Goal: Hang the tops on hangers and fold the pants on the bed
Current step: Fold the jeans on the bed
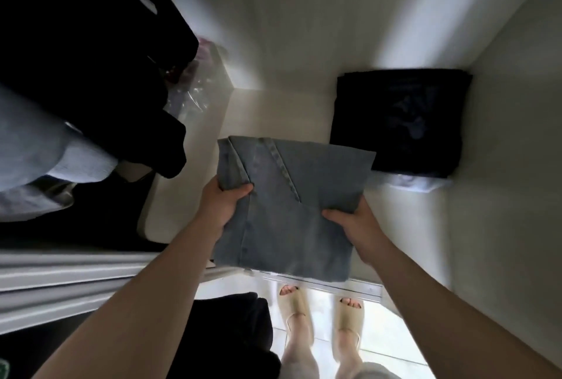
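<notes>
- A white wardrobe (304,13) stands open around the folded jeans, its pale floor showing beyond and to both sides of them.
- Dark clothes (76,59) hang to the left of the jeans, well above them in the view.
- The folded jeans (298,196), light blue denim, sit low in the wardrobe opening, their near edge out over the metal door track (334,286). Whether they touch the floor cannot be told.
- A pale blue garment (45,150) hangs far left of the jeans, below the dark clothes.
- A dark folded stack (401,120) lies just beyond the jeans' right corner, in the back right corner of the wardrobe.
- The left hand (223,206) grips the jeans' left edge, thumb on top.
- The right hand (355,226) grips their right edge, thumb on top.
- Beige slippers (293,302) on the person's feet stand on the tiled floor, below the jeans.
- A clear plastic bag (197,95) lies beyond the jeans' left corner.
</notes>
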`<state>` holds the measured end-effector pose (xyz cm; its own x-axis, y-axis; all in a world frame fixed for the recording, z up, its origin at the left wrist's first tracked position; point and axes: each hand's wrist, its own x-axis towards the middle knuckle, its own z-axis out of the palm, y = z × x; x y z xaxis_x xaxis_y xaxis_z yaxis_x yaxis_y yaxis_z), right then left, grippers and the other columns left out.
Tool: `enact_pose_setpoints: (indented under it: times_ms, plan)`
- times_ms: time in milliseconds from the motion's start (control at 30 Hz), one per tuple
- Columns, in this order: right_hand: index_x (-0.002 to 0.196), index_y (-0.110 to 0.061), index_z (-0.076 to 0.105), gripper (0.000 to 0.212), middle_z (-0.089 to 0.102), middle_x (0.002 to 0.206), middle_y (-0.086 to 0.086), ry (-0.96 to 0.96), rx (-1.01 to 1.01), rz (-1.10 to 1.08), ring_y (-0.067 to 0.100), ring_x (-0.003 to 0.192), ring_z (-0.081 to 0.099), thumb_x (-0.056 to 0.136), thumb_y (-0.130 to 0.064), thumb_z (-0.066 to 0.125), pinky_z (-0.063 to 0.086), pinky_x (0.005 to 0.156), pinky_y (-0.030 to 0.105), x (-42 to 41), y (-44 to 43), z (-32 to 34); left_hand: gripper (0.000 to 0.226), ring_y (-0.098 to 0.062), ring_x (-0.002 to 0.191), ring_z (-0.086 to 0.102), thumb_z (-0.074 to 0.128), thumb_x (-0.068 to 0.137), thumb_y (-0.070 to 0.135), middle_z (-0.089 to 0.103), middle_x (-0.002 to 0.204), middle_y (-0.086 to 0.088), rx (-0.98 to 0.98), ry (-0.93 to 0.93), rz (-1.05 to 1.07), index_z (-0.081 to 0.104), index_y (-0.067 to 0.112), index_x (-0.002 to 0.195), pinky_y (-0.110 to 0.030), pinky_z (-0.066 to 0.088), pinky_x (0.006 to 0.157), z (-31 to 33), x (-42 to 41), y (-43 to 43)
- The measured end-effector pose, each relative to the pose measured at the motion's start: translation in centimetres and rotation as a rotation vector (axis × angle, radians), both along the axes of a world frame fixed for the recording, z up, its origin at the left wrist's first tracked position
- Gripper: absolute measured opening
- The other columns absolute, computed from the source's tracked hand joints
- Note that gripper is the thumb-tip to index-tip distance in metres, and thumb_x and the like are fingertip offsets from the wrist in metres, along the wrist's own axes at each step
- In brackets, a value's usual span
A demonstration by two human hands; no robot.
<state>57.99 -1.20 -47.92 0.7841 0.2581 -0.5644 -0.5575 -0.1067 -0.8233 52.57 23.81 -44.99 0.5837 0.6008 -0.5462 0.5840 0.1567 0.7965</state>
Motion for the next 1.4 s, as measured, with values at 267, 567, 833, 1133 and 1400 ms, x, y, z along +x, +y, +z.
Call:
enact_pose_setpoints:
  times_ms: [267, 567, 833, 1133, 1400]
  plan:
    - [0.159, -0.030, 0.003, 0.106, 0.005, 0.166, 0.006, -0.361, -0.584, 0.424, 0.032, 0.150, 0.013, 0.075, -0.041, 0.066, 0.025, 0.116, 0.053, -1.2, 2.0, -3.9, 0.083, -0.035, 0.146, 0.018, 0.067, 0.087, 0.036, 0.012, 0.166, 0.002, 0.711, 0.387, -0.420, 0.020, 0.037, 0.155, -0.056, 0.022, 0.116, -5.7, -1.7, -1.1]
    - [0.156, -0.044, 0.019, 0.093, 0.007, 0.167, 0.008, -0.570, -0.797, 0.878, 0.042, 0.150, 0.013, 0.082, -0.035, 0.076, 0.034, 0.114, 0.055, -8.4, 2.5, -6.2, 0.103, -0.030, 0.151, -0.003, 0.071, 0.084, 0.038, -0.021, 0.164, 0.009, 0.798, 0.532, -1.156, -0.004, 0.046, 0.154, -0.057, 0.022, 0.116, -8.1, -7.7, -3.8]
    - [0.149, -0.043, 0.036, 0.090, 0.034, 0.158, 0.016, -0.674, -0.872, 0.815, 0.054, 0.136, 0.036, 0.073, -0.028, 0.082, 0.045, 0.103, 0.058, -5.8, 3.9, -7.9, 0.089, -0.031, 0.151, 0.012, 0.065, 0.089, 0.031, -0.004, 0.167, 0.010, 0.970, 0.432, -1.114, 0.006, 0.050, 0.153, -0.057, 0.024, 0.115, -10.8, -6.2, -2.2]
    - [0.154, -0.050, 0.014, 0.078, 0.006, 0.167, 0.011, -0.694, -0.892, 0.877, 0.049, 0.148, 0.009, 0.093, -0.032, 0.060, 0.017, 0.122, 0.051, 2.1, 7.6, -9.0, 0.087, -0.030, 0.153, 0.002, 0.057, 0.095, 0.027, -0.011, 0.167, 0.010, 0.995, 0.409, -1.057, -0.003, 0.051, 0.154, -0.061, 0.017, 0.118, -11.8, 0.7, 0.8]
    - [0.154, -0.053, 0.006, 0.078, -0.002, 0.168, 0.005, -0.661, -0.909, 0.872, 0.044, 0.151, 0.003, 0.097, -0.037, 0.057, 0.016, 0.122, 0.048, 11.4, 11.8, -8.6, 0.083, -0.030, 0.153, 0.000, 0.054, 0.096, 0.021, -0.007, 0.167, 0.007, 1.024, 0.417, -0.990, 0.002, 0.049, 0.155, -0.061, 0.012, 0.120, -12.0, 9.9, 3.8]
